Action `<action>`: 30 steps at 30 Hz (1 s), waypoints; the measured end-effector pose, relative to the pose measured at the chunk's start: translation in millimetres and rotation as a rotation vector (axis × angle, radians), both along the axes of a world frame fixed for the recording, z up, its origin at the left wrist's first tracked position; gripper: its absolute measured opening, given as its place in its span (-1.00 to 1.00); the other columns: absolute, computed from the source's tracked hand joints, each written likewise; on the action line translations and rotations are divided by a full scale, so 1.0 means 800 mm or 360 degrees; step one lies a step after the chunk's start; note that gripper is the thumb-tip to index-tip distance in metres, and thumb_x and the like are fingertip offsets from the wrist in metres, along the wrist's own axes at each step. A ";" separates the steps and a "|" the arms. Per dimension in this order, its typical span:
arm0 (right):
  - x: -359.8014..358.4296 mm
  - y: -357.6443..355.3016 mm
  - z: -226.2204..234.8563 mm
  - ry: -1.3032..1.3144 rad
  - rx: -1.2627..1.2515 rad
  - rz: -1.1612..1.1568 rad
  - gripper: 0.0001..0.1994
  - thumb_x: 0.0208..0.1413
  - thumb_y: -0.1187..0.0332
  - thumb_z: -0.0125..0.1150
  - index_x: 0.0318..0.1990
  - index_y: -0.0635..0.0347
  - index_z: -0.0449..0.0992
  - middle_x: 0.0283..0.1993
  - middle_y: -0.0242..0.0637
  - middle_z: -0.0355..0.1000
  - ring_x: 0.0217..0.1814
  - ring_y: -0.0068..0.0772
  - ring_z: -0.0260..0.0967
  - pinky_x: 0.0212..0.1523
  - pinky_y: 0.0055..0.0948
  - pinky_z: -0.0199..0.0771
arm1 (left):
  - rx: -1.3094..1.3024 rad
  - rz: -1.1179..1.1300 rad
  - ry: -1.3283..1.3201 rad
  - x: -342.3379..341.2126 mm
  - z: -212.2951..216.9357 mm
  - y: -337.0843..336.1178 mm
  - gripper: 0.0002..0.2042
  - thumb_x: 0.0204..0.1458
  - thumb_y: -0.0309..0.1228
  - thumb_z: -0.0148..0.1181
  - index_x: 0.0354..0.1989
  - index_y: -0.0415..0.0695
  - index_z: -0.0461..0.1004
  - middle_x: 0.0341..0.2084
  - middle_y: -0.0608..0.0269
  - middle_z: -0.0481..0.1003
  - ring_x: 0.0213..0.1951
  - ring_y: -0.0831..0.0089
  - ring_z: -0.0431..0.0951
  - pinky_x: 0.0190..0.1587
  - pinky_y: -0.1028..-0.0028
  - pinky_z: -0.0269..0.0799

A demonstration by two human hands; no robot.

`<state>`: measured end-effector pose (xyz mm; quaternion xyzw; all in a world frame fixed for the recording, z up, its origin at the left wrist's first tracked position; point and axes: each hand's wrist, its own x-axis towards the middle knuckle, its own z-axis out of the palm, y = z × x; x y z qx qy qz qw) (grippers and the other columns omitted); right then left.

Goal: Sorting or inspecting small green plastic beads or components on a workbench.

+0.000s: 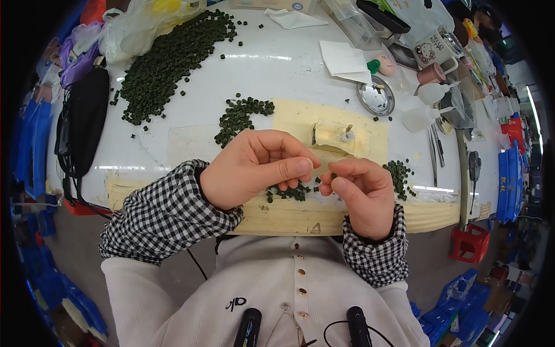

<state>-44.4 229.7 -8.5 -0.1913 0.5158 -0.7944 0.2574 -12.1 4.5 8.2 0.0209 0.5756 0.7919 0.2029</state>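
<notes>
Over the near edge of the table, my two hands face each other with the fingertips a little apart. My left hand (260, 168) is closed in a pinch, thumb against the fingers; whatever it holds, if anything, is hidden. Between the thumb and fingers of my right hand (365, 194) a small dark green piece (333, 175) shows. Beneath the hands lies a small heap of like green pieces (295, 193), partly covered by my left fingers. Just beyond stands a pale yellow block (332, 137) with a short upright pin (348, 130) in a white base.
Green pieces form a large pile (167, 63) far left, a smaller heap (238, 118) beyond my left hand and another (398, 178) right of my right hand. Tweezers (432, 156), white squeeze bottles (419, 118), a round metal lid (376, 95) and a mug (436, 49) stand right.
</notes>
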 end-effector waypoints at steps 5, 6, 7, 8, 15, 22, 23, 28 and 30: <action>-0.001 -0.001 -0.002 -0.0117 -0.0082 0.0004 -0.78 0.13 0.66 0.12 -0.05 0.39 0.44 -0.15 -0.10 0.53 -0.07 -0.38 0.51 0.02 -0.43 0.54 | 0.0178 0.0050 -0.0080 0.003 -0.001 0.004 -0.83 0.17 -0.48 0.13 -0.14 -0.29 0.51 -0.33 0.18 0.59 -0.33 0.57 0.57 -0.22 0.59 0.52; -0.001 -0.001 -0.002 -0.0113 -0.0091 -0.0002 -0.78 0.12 0.66 0.13 -0.06 0.40 0.43 -0.15 -0.10 0.53 -0.07 -0.38 0.51 0.02 -0.43 0.54 | 0.0184 0.0052 -0.0090 0.003 -0.001 0.003 -0.83 0.16 -0.50 0.13 -0.13 -0.29 0.51 -0.31 0.15 0.59 -0.31 0.55 0.58 -0.21 0.58 0.53; -0.001 -0.002 -0.001 -0.0110 -0.0100 -0.0008 -0.78 0.12 0.66 0.13 -0.07 0.40 0.43 -0.14 -0.09 0.53 -0.06 -0.38 0.51 0.02 -0.43 0.54 | 0.0190 0.0054 -0.0101 0.003 0.000 0.003 -0.83 0.15 -0.52 0.13 -0.13 -0.30 0.50 -0.29 0.13 0.59 -0.30 0.53 0.59 -0.19 0.56 0.54; 0.000 -0.003 0.000 -0.0106 -0.0109 -0.0014 -0.78 0.11 0.67 0.14 -0.07 0.40 0.43 -0.14 -0.09 0.53 -0.06 -0.38 0.51 0.02 -0.43 0.54 | 0.0196 0.0056 -0.0111 0.003 0.000 0.003 -0.83 0.15 -0.53 0.14 -0.12 -0.30 0.50 -0.27 0.10 0.59 -0.28 0.51 0.60 -0.18 0.55 0.55; 0.005 -0.006 0.002 0.0419 0.0156 -0.0246 -0.78 0.04 0.70 0.21 -0.13 0.37 0.49 -0.16 -0.13 0.53 -0.09 -0.40 0.51 -0.03 -0.47 0.50 | 0.0225 0.0082 -0.0106 0.002 -0.002 0.004 -0.82 0.11 -0.60 0.16 -0.11 -0.30 0.47 -0.27 0.05 0.59 -0.24 0.43 0.62 -0.16 0.51 0.57; 0.005 -0.014 0.005 0.0934 0.0404 -0.0398 -0.78 -0.02 0.71 0.24 -0.18 0.35 0.52 -0.19 -0.17 0.53 -0.15 -0.43 0.49 -0.11 -0.50 0.46 | 0.0240 0.0095 -0.0090 0.003 -0.005 0.004 -0.87 0.08 -0.62 0.18 -0.19 -0.29 0.49 -0.31 0.05 0.59 -0.29 0.44 0.62 -0.20 0.52 0.57; 0.005 -0.014 0.006 0.0932 0.0415 -0.0410 -0.78 -0.02 0.70 0.25 -0.18 0.35 0.52 -0.19 -0.17 0.53 -0.15 -0.43 0.49 -0.11 -0.50 0.46 | 0.0241 0.0102 -0.0096 0.002 -0.004 0.004 -0.87 0.07 -0.62 0.19 -0.20 -0.29 0.49 -0.31 0.05 0.59 -0.29 0.44 0.62 -0.21 0.52 0.57; 0.001 -0.016 0.008 0.1047 0.0499 -0.0381 -0.78 -0.05 0.68 0.28 -0.21 0.32 0.55 -0.23 -0.18 0.52 -0.21 -0.42 0.49 -0.14 -0.51 0.47 | 0.0236 0.0121 -0.0081 0.005 -0.005 0.004 -0.85 0.01 -0.68 0.22 -0.23 -0.31 0.50 -0.33 0.04 0.59 -0.31 0.44 0.61 -0.21 0.52 0.57; 0.001 -0.016 0.009 0.1082 0.0542 -0.0386 -0.79 -0.06 0.67 0.30 -0.22 0.30 0.56 -0.24 -0.19 0.51 -0.22 -0.41 0.49 -0.16 -0.52 0.48 | 0.0228 0.0128 -0.0058 0.005 -0.005 0.004 -0.85 0.00 -0.69 0.23 -0.24 -0.31 0.50 -0.33 0.04 0.59 -0.31 0.45 0.61 -0.20 0.52 0.57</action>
